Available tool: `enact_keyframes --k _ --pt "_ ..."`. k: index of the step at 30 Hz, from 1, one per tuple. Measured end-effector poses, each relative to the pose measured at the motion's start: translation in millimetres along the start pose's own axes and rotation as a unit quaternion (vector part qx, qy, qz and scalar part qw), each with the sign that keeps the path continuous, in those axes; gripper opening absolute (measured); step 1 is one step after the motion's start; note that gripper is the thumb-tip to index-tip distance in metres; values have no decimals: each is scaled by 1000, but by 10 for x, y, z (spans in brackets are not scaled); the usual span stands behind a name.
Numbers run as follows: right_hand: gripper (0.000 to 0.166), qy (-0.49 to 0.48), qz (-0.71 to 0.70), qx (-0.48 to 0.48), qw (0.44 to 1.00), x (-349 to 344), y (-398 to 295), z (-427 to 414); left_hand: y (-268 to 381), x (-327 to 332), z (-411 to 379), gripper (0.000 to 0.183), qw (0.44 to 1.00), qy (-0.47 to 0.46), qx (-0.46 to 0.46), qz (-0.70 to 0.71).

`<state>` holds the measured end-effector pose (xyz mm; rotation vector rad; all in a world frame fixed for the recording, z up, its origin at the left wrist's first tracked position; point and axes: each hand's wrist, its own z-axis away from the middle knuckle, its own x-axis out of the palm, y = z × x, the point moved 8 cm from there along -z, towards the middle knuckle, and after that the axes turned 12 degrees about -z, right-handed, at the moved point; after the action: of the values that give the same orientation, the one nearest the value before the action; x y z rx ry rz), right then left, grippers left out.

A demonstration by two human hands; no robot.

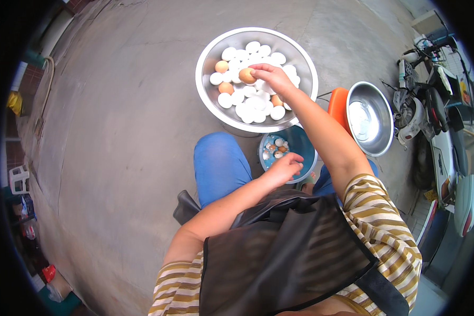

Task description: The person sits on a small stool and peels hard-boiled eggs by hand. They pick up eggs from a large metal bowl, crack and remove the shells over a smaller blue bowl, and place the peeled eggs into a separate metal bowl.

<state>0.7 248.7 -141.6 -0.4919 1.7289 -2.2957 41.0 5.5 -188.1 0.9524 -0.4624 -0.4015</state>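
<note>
A large stainless steel basin (207,98) in front of me holds many white eggs (256,103) and a few brown ones (226,88). Whether the white eggs are peeled I cannot tell. My right hand (273,78) reaches over the basin and pinches a brown egg (247,76) between thumb and fingers. My left hand (285,170) hovers above a blue bucket (309,144) between my knees, its fingers loosely bent and apart, with nothing visible in them. Brown and white eggshell pieces (279,149) lie at the bottom of that bucket.
To the right, a shiny metal bowl (369,118) leans against an orange stool (338,104). Farther right stand electric scooters (438,118). A white plastic stool (19,179) and a hose (47,87) are along the left edge. The floor (122,118) is concrete.
</note>
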Motion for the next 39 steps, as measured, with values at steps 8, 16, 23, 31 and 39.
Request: enact_keyframes --k 8,16,23,31,39 --pt "43 25 -115 97 988 -410 12 1262 318 -512 109 81 939 294 144 100" --pt "39 42 -134 56 988 -589 137 2276 517 -232 155 64 962 125 218 110" --pt "46 30 -194 -8 980 -599 321 2651 536 -146 211 53 957 136 254 29" --pt "40 36 -321 -17 946 -581 486 2667 538 -170 238 57 937 196 287 -42" --pt "25 92 -139 -35 985 -665 675 2614 568 -80 307 64 846 242 289 -376"
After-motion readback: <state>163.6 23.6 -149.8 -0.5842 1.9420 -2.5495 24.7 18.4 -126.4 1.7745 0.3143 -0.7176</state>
